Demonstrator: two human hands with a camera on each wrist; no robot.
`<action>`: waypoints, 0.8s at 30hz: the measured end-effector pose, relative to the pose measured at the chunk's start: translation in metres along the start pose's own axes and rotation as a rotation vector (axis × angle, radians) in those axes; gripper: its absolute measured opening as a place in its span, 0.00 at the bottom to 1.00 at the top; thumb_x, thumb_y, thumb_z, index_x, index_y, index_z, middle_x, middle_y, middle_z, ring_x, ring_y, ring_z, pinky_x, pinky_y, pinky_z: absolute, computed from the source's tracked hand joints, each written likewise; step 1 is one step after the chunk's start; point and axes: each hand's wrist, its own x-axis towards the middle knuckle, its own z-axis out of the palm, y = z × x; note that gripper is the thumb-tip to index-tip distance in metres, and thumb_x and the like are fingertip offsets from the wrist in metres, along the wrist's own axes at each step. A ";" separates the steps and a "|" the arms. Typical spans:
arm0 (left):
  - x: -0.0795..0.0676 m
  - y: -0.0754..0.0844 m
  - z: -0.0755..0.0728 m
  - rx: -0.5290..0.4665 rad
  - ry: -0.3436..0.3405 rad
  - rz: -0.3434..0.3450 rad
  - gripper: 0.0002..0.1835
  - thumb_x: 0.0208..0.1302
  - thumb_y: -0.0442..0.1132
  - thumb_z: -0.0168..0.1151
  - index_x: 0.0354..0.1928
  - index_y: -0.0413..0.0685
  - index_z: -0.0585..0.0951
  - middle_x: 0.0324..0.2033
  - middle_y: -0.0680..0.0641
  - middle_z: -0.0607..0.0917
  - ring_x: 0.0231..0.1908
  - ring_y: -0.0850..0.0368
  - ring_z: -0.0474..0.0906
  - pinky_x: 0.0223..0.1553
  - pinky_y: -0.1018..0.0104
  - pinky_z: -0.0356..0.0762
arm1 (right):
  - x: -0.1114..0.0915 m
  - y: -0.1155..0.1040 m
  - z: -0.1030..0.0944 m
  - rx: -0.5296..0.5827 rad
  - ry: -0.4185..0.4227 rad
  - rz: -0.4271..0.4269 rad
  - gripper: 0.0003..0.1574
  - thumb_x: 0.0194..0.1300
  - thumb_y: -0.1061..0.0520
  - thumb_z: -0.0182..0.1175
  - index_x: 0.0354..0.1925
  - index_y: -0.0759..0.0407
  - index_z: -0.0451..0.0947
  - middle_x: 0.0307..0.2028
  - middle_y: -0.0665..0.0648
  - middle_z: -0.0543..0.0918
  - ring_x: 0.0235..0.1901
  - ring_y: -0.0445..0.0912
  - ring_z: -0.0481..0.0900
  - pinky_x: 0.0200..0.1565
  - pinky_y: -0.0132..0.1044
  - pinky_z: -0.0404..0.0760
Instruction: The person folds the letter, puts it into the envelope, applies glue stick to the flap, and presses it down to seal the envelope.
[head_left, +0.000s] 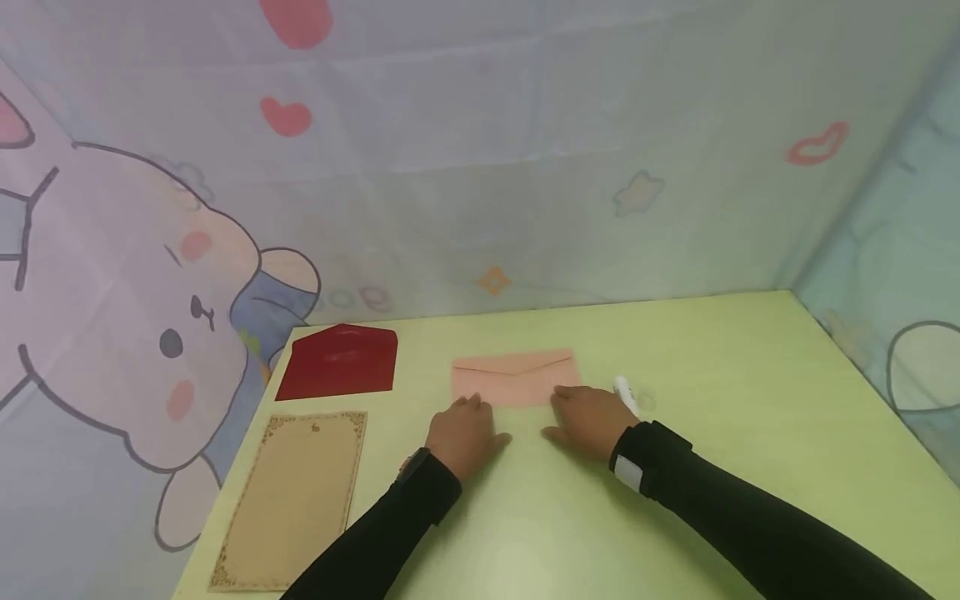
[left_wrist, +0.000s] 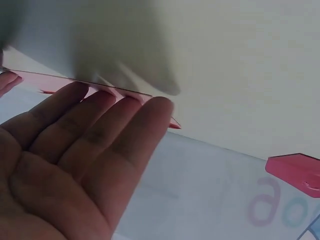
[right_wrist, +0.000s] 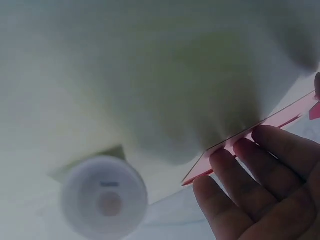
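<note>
A pink envelope (head_left: pixel 510 388) lies flat on the table, its pointed flap along the far side folded down. My left hand (head_left: pixel 467 440) rests palm down at its near left edge, fingertips touching the paper. At the near right corner, my right hand (head_left: pixel 592 423) touches the envelope the same way. Both wrist views show fairly straight fingers along the envelope's edge, with neither hand gripping it. Just beyond the right hand lies a white tube like a glue stick (head_left: pixel 625 395), partly hidden by that hand; its round end (right_wrist: pixel 105 197) looms in the right wrist view.
A dark red envelope (head_left: pixel 337 367) with its flap raised lies at the table's far left. Nearer, a tan sheet with an ornate border (head_left: pixel 292 500) lies along the left edge, partly behind my left sleeve. A printed cloth backdrop (head_left: pixel 480 167) rises behind the pale yellow table (head_left: pixel 720 367).
</note>
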 end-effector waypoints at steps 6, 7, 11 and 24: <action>0.032 0.002 -0.030 -0.084 -0.187 -0.102 0.51 0.56 0.82 0.77 0.62 0.44 0.89 0.60 0.45 0.89 0.55 0.46 0.88 0.45 0.46 0.92 | 0.029 0.012 0.003 -0.017 -0.054 0.056 0.42 0.77 0.32 0.70 0.64 0.67 0.84 0.67 0.65 0.89 0.64 0.63 0.90 0.62 0.58 0.90; 0.035 0.001 -0.038 -0.101 -0.215 -0.115 0.54 0.54 0.82 0.79 0.65 0.43 0.88 0.64 0.44 0.88 0.59 0.45 0.87 0.48 0.45 0.92 | 0.034 0.013 0.003 -0.024 -0.058 0.062 0.43 0.77 0.30 0.70 0.64 0.66 0.84 0.67 0.64 0.89 0.64 0.64 0.89 0.61 0.59 0.90; 0.046 -0.005 -0.048 -0.120 -0.304 -0.135 0.64 0.50 0.82 0.81 0.77 0.42 0.79 0.79 0.44 0.79 0.74 0.44 0.80 0.59 0.40 0.91 | 0.046 0.014 0.000 -0.004 -0.103 0.111 0.52 0.73 0.27 0.72 0.74 0.65 0.80 0.75 0.64 0.84 0.70 0.67 0.83 0.66 0.66 0.84; 0.055 -0.012 -0.039 -0.170 -0.321 -0.163 0.75 0.42 0.82 0.86 0.85 0.42 0.70 0.87 0.44 0.69 0.85 0.44 0.68 0.62 0.28 0.88 | 0.056 0.019 0.001 0.015 -0.137 0.139 0.59 0.70 0.26 0.74 0.80 0.65 0.74 0.81 0.64 0.78 0.74 0.66 0.81 0.67 0.68 0.83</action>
